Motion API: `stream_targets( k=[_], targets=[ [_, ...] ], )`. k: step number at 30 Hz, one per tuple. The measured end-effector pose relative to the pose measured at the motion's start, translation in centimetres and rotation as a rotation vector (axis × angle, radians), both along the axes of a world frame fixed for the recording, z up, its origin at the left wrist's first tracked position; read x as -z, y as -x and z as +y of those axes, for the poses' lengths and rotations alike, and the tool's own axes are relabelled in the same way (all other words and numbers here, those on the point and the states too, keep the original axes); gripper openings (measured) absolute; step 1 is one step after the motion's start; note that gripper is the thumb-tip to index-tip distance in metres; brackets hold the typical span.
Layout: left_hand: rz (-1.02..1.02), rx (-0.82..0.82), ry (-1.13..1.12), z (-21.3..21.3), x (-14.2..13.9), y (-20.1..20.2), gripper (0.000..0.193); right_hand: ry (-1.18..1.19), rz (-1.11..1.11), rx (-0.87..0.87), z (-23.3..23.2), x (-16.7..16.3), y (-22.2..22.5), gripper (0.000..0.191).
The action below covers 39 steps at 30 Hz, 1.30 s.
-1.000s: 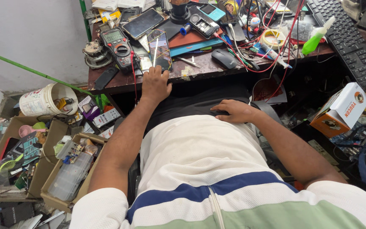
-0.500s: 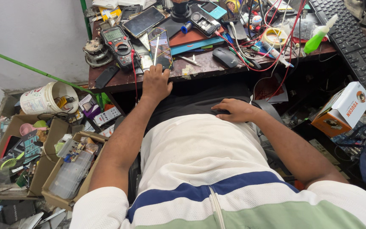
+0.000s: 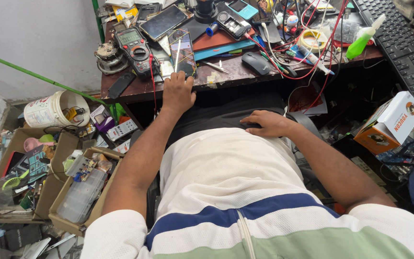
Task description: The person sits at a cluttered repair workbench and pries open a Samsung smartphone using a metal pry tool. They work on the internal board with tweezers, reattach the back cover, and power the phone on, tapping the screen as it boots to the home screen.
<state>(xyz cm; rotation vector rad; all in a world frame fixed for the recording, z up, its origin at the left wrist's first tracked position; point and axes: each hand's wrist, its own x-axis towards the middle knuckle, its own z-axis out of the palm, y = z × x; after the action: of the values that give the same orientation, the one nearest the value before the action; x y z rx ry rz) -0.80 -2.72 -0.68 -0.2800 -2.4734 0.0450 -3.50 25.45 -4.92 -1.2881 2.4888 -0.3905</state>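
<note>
Surface (image 3: 245,76) of dark wood is seen across the top of the view, crowded with tools, phones and cables. A white wall is seen at the upper left, and the floor below it is covered with open cardboard boxes (image 3: 49,192) of small parts and a white bucket (image 3: 49,109). A striped shirt (image 3: 245,201) in white, blue and green fills the lower middle. A black keyboard (image 3: 403,48) is laid at the right end of the surface, and an orange and white box (image 3: 389,124) is seen below it.

The left hand (image 3: 178,93) is stretched to the near edge of the surface, fingers spread and resting flat, clamped on nothing. Its fingertips are placed at the lower end of a phone (image 3: 183,50) with a cracked, glassy face, which lies on the surface just right of a multimeter (image 3: 135,50); a thin white tool lies along the phone. A black mouse (image 3: 256,62) is set to the right, among red wires.

The right hand (image 3: 267,123) is laid loosely on the dark cloth at the lap, fingers apart and holding nothing. A green spray bottle (image 3: 366,39) is tilted near the keyboard.
</note>
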Motion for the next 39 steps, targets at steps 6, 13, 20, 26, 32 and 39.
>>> stream_targets(
  k=[6, 13, 20, 26, 32, 39],
  targets=[
    [0.001, 0.011, -0.015, -0.04, 0.0, -0.09, 0.04, -0.009, -0.014, 0.01, -0.08, -0.06, 0.01, 0.051],
    [0.023, 0.013, -0.003, -0.05, -0.05, 0.02, 0.037, -0.008, -0.002, 0.007, -0.07, -0.09, -0.05, 0.051],
    [0.031, 0.011, -0.003, -0.11, -0.06, 0.09, 0.038, -0.022, -0.011, 0.027, -0.13, -0.13, 0.02, 0.052],
    [0.019, 0.019, -0.019, -0.12, -0.26, 0.16, 0.038, -0.002, -0.013, 0.034, -0.07, -0.17, 0.02, 0.051],
    [0.08, -0.062, 0.119, -0.09, 0.04, 0.24, 0.027, 0.011, 0.003, 0.005, -0.12, -0.15, 0.11, 0.051],
    [0.088, -0.062, 0.12, 0.09, 0.38, 0.12, 0.027, -0.02, 0.0, 0.014, 0.01, -0.01, -0.06, 0.052]
  ],
)
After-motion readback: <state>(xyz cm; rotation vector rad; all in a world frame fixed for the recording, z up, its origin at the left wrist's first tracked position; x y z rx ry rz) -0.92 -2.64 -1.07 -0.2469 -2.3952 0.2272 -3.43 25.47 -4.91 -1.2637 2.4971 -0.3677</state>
